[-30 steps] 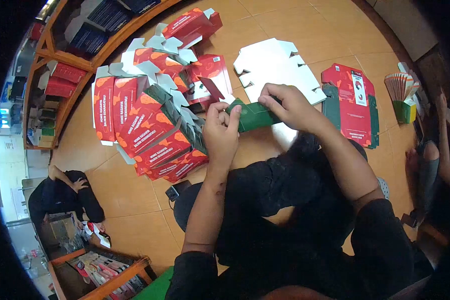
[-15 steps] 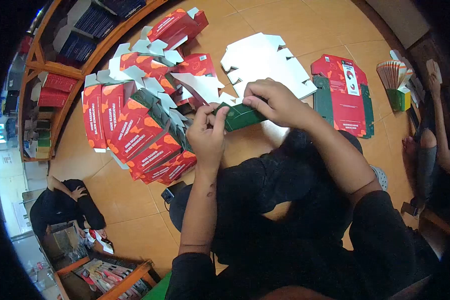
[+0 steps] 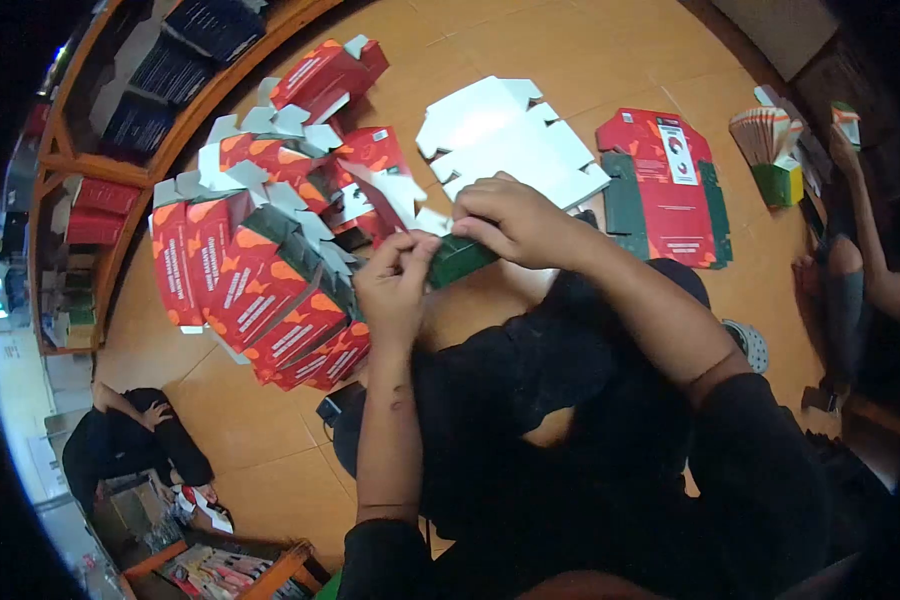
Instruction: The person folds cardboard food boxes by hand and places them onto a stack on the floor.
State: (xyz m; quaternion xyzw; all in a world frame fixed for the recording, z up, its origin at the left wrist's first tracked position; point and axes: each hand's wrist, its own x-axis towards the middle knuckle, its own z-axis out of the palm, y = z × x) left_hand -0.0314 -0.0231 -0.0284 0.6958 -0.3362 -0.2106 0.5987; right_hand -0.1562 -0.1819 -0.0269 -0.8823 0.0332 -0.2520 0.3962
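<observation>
Between my hands is a partly folded box, its green side (image 3: 460, 260) facing me and white flaps beyond. My left hand (image 3: 395, 285) pinches its left end, thumb on top. My right hand (image 3: 520, 222) grips the right end with bent fingers. Just left of it, folded red boxes (image 3: 270, 290) with white flaps lie in overlapping rows on the floor. Beyond my hands lies a stack of flat white-side-up cardboard (image 3: 515, 135). Right of that stack are flat red and green blanks (image 3: 670, 190).
Wooden shelves (image 3: 100, 150) with boxes line the left. A person in dark clothes (image 3: 135, 440) sits at the lower left. Another person's arm (image 3: 870, 220) shows at the right, near a yellow-green box (image 3: 778, 185) of folded pieces. A crate (image 3: 220, 570) stands lower left.
The view has shifted slightly, so the floor items sit differently in the frame. Both hands still hold the box, whose red and white part has tilted a little.
</observation>
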